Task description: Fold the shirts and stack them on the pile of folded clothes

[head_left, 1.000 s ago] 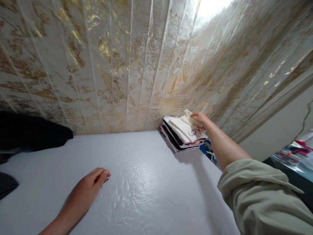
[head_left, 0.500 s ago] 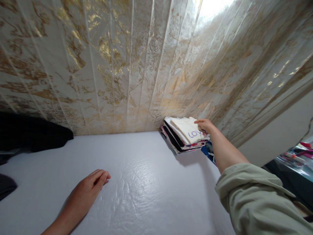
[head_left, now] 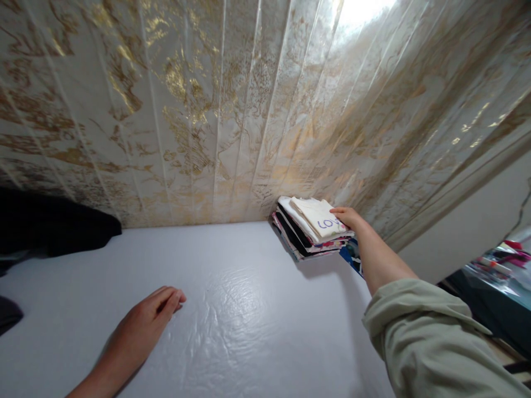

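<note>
A stack of folded clothes point(head_left: 293, 235) sits at the back right of the white table, with white, black and patterned layers. On top lies a cream folded T-shirt point(head_left: 312, 213) with purple letters, partly covered by my fingers. My right hand point(head_left: 347, 217) grips this shirt at its right edge, with a finger stretched over the top; the underside of the grip is hidden. Loosely curled, my left hand point(head_left: 155, 309) rests on the table with fingertips together and nothing visible in it.
The white table point(head_left: 232, 354) reaches back to a shiny gold-patterned curtain point(head_left: 199, 110). Black cloth point(head_left: 58, 224) lies at the left, with a dark item point(head_left: 9, 315) below it. Something blue point(head_left: 352, 260) shows beside the stack. Assorted items point(head_left: 501, 262) are at the far right.
My right hand has settled closer around the right edge of the cream T-shirt, which has shifted very slightly. My left hand stays in place.
</note>
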